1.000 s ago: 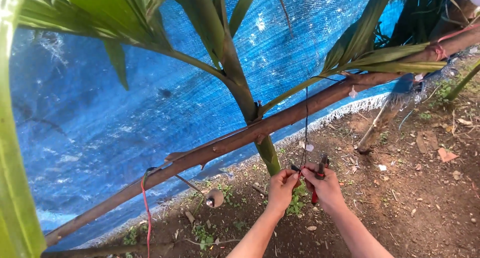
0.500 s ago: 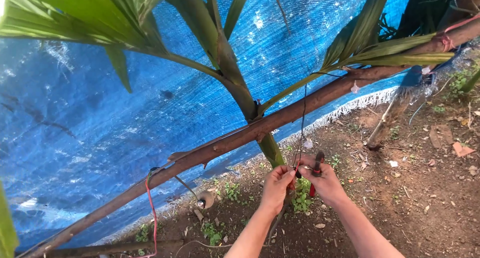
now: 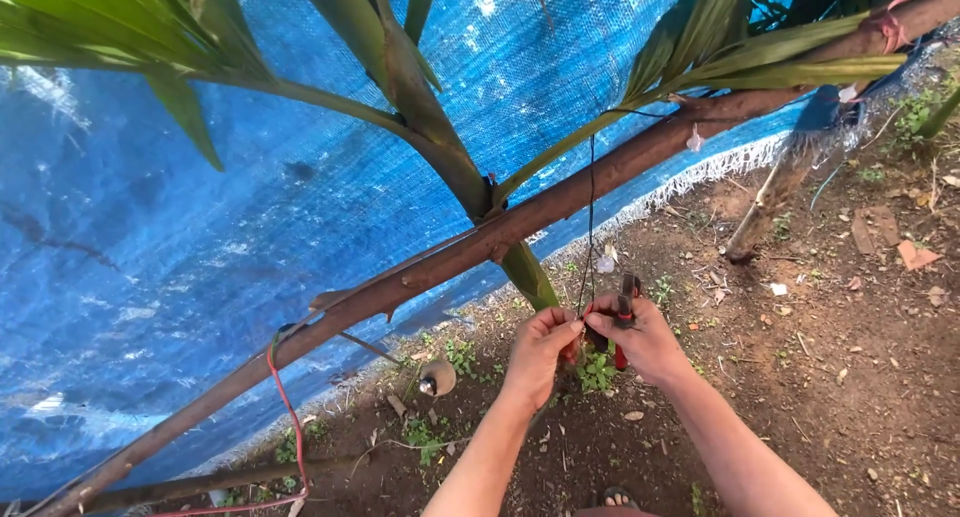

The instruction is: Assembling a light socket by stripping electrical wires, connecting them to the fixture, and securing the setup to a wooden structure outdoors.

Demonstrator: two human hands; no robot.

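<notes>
A blue tarp [image 3: 180, 237] hangs as a wall behind bare, littered soil [image 3: 860, 357], and you are looking down along your forearms at the foot of it. The thing in hand is a thin dark wire [image 3: 590, 217] that drops straight from the sloping brown pole [image 3: 480, 245] down to your fingertips, just in front of the green palm stem [image 3: 525, 272]. Your left hand [image 3: 540, 352] is clenched, thumb and forefinger pinching the lower end of that wire; your right hand [image 3: 640, 337] meets it fingertip to fingertip, also nipping the wire, while its remaining fingers curl round red-handled pliers [image 3: 622, 322] that stand upright in the palm. By the look of it you are at the gathering or twisting stage of a tie, with the wire taken up by hand and the pliers not yet applied. The next move would call for keeping the strand taut with the left hand while you shift the pliers' nose onto it. Further out, a red cord [image 3: 290, 417] dangles from the pole to your left, a small snail-like shell [image 3: 437, 377] lies on the soil, and a second stick [image 3: 775, 192] leans at the right under broad green fronds [image 3: 760, 47].
</notes>
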